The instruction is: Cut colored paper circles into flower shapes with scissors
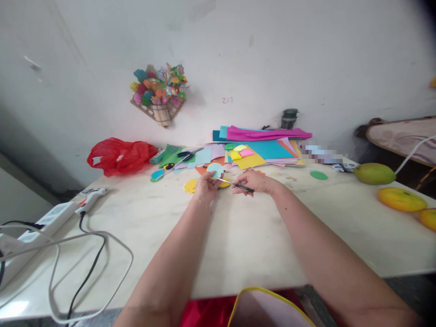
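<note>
Your left hand (206,186) holds light-blue paper (214,170) over the table's (238,240) far middle; your right hand (256,182) grips a dark-handled tool (244,186). Coloured sheets (269,150) lie beyond, a red bag (119,158) far left. Your left hand partly hides yellow cutouts (190,185); whether the tool touches the paper is unclear.

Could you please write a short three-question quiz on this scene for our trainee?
1. Which hand holds the blue paper, and which the black-handled tool?
2. True or false: the green fruit lies right of the red bag.
3. What hangs on the wall? A) a clock; B) flowers; C) a mirror.

Key:
1. Left hand, paper; right hand, tool.
2. True.
3. B.
</note>
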Action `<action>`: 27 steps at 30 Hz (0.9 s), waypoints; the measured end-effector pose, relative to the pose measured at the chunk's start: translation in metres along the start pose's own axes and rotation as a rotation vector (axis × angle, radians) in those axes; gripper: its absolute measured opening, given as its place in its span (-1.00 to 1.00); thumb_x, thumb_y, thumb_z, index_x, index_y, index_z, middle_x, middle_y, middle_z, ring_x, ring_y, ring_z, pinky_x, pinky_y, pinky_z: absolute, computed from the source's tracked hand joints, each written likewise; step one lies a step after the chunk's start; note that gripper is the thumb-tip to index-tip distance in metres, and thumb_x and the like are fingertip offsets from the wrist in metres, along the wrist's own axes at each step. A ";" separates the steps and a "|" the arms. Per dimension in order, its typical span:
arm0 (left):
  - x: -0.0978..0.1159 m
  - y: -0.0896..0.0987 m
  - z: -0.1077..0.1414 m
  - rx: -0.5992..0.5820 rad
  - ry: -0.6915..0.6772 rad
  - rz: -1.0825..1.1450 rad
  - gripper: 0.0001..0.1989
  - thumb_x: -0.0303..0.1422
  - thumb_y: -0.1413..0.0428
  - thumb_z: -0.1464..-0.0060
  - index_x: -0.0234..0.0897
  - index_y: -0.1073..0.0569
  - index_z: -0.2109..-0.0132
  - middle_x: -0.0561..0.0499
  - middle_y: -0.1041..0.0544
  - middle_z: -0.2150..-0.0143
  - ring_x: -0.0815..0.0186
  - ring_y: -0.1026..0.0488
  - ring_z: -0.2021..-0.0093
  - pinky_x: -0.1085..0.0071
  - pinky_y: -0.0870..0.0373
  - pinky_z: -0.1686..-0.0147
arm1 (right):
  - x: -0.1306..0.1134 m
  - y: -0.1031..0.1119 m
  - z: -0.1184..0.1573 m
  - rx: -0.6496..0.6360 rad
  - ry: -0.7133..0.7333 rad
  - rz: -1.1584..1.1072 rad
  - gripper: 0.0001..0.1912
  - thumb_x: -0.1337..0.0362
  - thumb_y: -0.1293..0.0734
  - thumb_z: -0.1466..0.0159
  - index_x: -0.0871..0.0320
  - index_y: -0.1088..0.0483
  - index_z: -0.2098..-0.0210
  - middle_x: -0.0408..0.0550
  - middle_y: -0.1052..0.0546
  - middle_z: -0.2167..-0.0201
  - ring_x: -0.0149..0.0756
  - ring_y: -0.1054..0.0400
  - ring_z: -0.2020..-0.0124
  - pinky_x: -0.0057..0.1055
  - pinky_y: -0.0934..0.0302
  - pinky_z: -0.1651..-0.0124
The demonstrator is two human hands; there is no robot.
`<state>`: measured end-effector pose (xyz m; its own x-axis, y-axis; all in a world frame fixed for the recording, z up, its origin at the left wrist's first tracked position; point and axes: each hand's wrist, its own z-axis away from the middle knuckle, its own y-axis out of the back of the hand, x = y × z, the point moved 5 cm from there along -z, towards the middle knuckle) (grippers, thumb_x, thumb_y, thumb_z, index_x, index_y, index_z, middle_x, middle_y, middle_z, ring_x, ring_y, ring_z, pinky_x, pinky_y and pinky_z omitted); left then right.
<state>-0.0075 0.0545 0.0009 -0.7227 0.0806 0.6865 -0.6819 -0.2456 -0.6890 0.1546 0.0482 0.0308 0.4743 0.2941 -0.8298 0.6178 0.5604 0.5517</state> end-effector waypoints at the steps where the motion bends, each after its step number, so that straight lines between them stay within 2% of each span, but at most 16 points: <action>1: 0.000 0.000 0.000 -0.001 -0.002 0.005 -0.80 -0.57 -0.06 0.11 -0.40 -0.38 0.25 -0.13 -0.55 0.41 0.22 -0.55 0.42 0.41 -0.50 0.40 | 0.000 0.000 0.000 -0.001 0.001 0.000 -0.60 0.01 -0.42 0.00 0.24 -0.47 0.35 -0.22 -0.33 0.69 -0.49 -0.23 0.66 -0.55 -0.16 0.62; 7: 0.000 0.000 -0.001 0.006 -0.016 0.033 -0.74 -0.58 -0.08 0.15 -0.37 -0.37 0.22 -0.06 -0.53 0.41 0.23 -0.55 0.43 0.38 -0.52 0.40 | -0.002 0.000 0.001 0.017 -0.001 -0.005 -0.60 0.02 -0.42 0.00 0.23 -0.48 0.34 -0.22 -0.33 0.70 -0.50 -0.22 0.67 -0.55 -0.15 0.62; 16: 0.002 0.000 -0.003 -0.038 -0.054 -0.011 -0.76 -0.56 -0.07 0.14 -0.39 -0.39 0.23 -0.09 -0.53 0.41 0.24 -0.54 0.45 0.43 -0.47 0.48 | -0.004 -0.001 0.002 0.022 0.012 -0.036 -0.62 0.03 -0.42 0.00 0.23 -0.48 0.35 -0.21 -0.34 0.70 -0.49 -0.23 0.66 -0.55 -0.13 0.62; 27: 0.001 0.001 -0.003 0.035 -0.054 0.013 -0.77 -0.57 -0.07 0.15 -0.38 -0.36 0.24 -0.08 -0.51 0.41 0.25 -0.53 0.47 0.42 -0.48 0.45 | -0.003 -0.002 -0.001 0.025 0.042 -0.025 -0.58 -0.02 -0.41 0.00 0.24 -0.47 0.36 -0.21 -0.33 0.70 -0.49 -0.20 0.68 -0.54 -0.13 0.63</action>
<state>-0.0092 0.0570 0.0006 -0.7238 0.0250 0.6896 -0.6672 -0.2800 -0.6902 0.1512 0.0470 0.0317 0.4320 0.3125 -0.8460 0.6449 0.5486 0.5320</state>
